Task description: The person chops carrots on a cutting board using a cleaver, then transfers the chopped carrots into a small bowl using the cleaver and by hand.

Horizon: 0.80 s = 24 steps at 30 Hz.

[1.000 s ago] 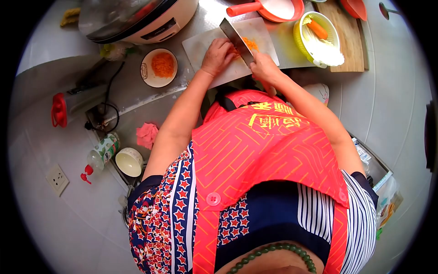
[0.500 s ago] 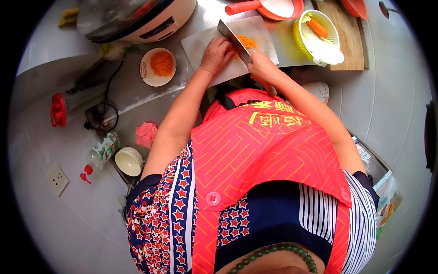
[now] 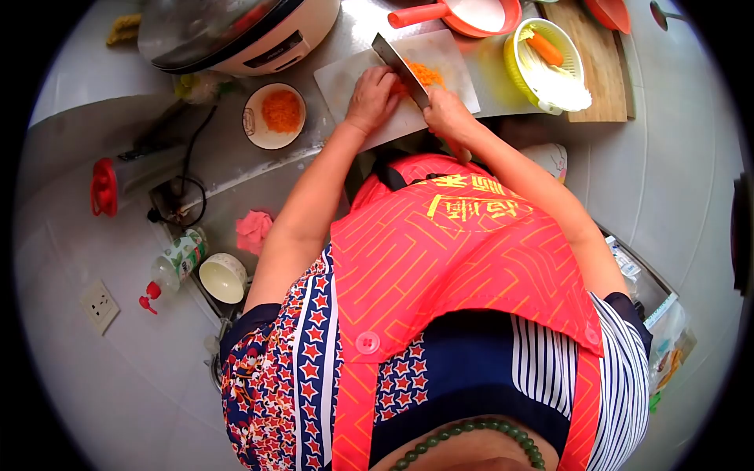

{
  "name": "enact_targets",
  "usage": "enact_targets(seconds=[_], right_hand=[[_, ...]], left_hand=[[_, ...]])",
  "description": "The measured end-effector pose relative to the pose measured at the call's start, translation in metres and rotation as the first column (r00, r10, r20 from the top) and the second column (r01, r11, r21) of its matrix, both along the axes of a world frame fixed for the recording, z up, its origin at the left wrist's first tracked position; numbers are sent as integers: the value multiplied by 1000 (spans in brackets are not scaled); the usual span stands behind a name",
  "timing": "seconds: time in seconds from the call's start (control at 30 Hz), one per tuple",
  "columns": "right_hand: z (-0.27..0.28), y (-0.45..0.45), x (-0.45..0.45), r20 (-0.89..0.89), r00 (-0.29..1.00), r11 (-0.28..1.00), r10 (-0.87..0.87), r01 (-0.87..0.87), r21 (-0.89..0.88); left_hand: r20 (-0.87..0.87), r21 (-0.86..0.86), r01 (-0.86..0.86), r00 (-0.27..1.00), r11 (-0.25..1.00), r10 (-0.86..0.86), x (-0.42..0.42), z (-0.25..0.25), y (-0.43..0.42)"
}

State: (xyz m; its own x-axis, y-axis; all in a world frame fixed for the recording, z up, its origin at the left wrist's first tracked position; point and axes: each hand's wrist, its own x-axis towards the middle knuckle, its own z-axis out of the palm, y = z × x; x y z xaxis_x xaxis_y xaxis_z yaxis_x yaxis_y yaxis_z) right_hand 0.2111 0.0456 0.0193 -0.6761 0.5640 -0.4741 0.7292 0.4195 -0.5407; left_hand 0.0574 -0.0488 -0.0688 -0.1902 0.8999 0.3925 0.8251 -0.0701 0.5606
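Observation:
My right hand (image 3: 448, 116) is closed round the handle of a broad-bladed knife (image 3: 400, 69). The blade stands over a pale cutting board (image 3: 338, 80), slanting up to the left. Finely cut orange carrot (image 3: 425, 74) lies on the board to the right of the blade. On the blade's left side, my left hand (image 3: 373, 100) has its fingers curled down on some orange carrot, mostly hidden by the fingers and the knife. A white bowl (image 3: 252, 129) with more cut carrot sits left of the board.
A large cooker (image 3: 259, 47) stands at the back left. Behind the board is a red-handled pan (image 3: 481, 14). A yellow-green basket (image 3: 514, 71) with a carrot and pale strands is at the right, beside a wooden board (image 3: 601, 90). A bottle (image 3: 183, 255) lies at the left.
The knife and my right hand have shifted slightly left over the board. My left hand has moved very little and stays curled beside the blade.

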Motion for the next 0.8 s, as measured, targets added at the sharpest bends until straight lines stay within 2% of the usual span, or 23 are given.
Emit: enact_targets(seconds=[0.03,0.13,0.23,0.33,0.43,0.8], right_hand=[[0,1,0,7,1000,1000,10,-10,4],[11,2,2,-48,998,992,-32,26,-126],[13,2,7,-77,995,988,-70,59,-143],[27,-1,12,-96,992,992,-78,68,-105],[33,2,14,-23,999,990,-47,44,-135],[35,-3,6,38,997,975,-60,67,-213]], left_hand=[[-6,-2,-16,1000,1000,16,0,-4,1],[12,16,-19,1000,1000,19,1,-5,0],[48,96,-3,999,995,-2,-1,10,-5],[39,103,14,999,995,-18,-2,9,-7],[61,106,23,998,994,-30,-2,6,-5],[70,64,-8,998,998,4,-1,2,-3]])
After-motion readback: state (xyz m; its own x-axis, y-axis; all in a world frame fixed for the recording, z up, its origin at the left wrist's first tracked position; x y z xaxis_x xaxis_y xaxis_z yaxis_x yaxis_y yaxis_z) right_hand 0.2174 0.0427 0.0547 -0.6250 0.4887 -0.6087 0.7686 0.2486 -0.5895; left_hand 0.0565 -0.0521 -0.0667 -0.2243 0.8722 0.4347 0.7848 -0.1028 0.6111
